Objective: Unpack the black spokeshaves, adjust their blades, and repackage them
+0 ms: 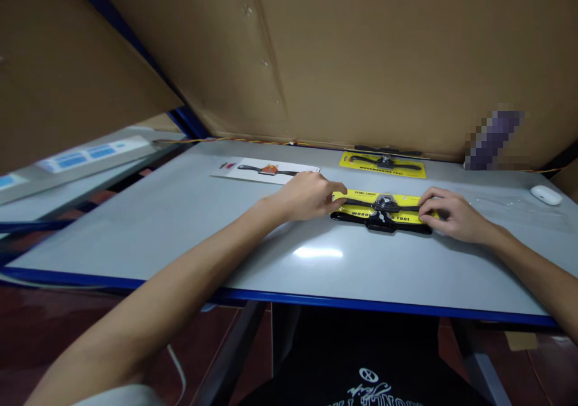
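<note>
A yellow card (361, 194) lettered "SPOKE SHAVE" lies flat on the right half of the table, with a grey spokeshave shown across it; whether that one is printed or real I cannot tell. My left hand (311, 196) pinches the card's left edge between thumb and index finger. At the opposite end, the curled fingers of my right hand (453, 214) grip the right edge and hide that corner. A black spokeshave (380, 221) overlaps the card's near side, its handles pointing left and right.
Farther back lies another yellow card (383, 164), with a dark spokeshave (388, 151) behind it. A white card (266, 171) sits left of it. Clear plastic (510, 204) and a white computer mouse (546, 195) are at right. Cardboard panels (361, 56) rise behind the grey table (180, 225).
</note>
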`<state>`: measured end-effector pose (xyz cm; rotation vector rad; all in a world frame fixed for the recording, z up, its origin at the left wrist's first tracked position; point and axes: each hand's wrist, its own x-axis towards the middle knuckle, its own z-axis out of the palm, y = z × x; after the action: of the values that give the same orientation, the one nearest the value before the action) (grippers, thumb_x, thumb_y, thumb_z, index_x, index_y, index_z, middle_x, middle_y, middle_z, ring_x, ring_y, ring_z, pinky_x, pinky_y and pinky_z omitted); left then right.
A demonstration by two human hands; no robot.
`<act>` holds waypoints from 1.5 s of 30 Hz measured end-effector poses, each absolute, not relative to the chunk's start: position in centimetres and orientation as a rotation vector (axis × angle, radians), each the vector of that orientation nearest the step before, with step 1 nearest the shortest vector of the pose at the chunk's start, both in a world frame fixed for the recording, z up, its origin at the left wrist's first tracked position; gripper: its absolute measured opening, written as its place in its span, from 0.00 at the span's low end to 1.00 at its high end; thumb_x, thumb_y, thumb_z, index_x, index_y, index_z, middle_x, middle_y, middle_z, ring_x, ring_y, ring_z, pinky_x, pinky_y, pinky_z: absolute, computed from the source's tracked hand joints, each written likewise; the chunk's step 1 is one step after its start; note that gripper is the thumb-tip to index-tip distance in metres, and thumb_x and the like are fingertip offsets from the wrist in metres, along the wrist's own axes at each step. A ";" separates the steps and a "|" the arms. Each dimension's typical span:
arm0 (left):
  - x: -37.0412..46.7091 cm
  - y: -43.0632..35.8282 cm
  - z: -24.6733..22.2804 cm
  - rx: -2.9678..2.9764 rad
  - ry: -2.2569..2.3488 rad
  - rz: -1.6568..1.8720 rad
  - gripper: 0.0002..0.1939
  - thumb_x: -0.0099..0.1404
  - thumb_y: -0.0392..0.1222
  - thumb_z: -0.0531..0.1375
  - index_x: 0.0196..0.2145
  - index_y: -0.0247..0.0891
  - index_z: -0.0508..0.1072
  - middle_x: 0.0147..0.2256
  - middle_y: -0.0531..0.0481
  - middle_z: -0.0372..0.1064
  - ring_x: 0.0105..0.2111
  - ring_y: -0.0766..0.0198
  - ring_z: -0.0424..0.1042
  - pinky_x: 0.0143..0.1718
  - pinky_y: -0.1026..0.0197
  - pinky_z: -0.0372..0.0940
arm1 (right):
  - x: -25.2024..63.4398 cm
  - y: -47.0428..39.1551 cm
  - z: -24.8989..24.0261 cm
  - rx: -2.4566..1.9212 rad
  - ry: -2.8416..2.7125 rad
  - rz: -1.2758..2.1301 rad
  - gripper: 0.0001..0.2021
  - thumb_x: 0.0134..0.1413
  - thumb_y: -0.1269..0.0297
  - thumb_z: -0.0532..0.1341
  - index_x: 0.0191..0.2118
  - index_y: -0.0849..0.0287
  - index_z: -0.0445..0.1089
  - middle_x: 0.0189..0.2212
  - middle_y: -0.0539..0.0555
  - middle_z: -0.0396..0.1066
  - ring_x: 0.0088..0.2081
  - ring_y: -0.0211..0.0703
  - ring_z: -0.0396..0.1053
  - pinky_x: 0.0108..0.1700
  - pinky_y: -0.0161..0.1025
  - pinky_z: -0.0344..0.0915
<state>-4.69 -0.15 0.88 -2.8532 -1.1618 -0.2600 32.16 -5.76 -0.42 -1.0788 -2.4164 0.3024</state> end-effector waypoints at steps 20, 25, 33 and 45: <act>-5.9 2.0 -0.8 -3.083 -1.071 -0.484 0.30 0.76 0.56 0.45 0.60 0.35 0.73 0.54 0.38 0.76 0.48 0.49 0.77 0.52 0.48 0.69 | 32.2 -4.6 -1.5 -1.082 -2.255 0.379 0.13 0.67 0.55 0.60 0.39 0.50 0.82 0.42 0.57 0.78 0.43 0.52 0.76 0.48 0.53 0.73; -6.5 2.4 -1.1 -3.087 -1.021 -0.549 0.27 0.69 0.51 0.52 0.59 0.36 0.73 0.57 0.38 0.74 0.51 0.48 0.76 0.54 0.47 0.69 | 32.2 -4.4 -0.8 -1.159 -2.134 0.487 0.14 0.63 0.47 0.64 0.36 0.49 0.83 0.39 0.56 0.79 0.41 0.51 0.76 0.47 0.51 0.73; -5.4 2.9 -1.7 -2.993 -1.334 -0.867 0.19 0.68 0.54 0.58 0.43 0.39 0.80 0.43 0.44 0.82 0.42 0.54 0.79 0.45 0.55 0.70 | 32.6 -4.7 0.6 -1.377 -1.925 0.761 0.18 0.55 0.41 0.68 0.35 0.52 0.82 0.39 0.55 0.81 0.42 0.54 0.77 0.46 0.51 0.73; -5.0 2.7 -1.4 -2.881 -1.611 -1.193 0.27 0.62 0.67 0.61 0.33 0.37 0.73 0.25 0.53 0.69 0.27 0.62 0.68 0.31 0.60 0.63 | 32.2 -5.3 -0.5 -1.324 -1.936 0.672 0.23 0.60 0.48 0.65 0.58 0.50 0.73 0.48 0.54 0.79 0.40 0.52 0.75 0.39 0.47 0.73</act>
<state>-5.05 2.69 -1.41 -2.8811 -1.6106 -1.1931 32.25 -5.27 -0.51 -1.3237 -1.9363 0.6721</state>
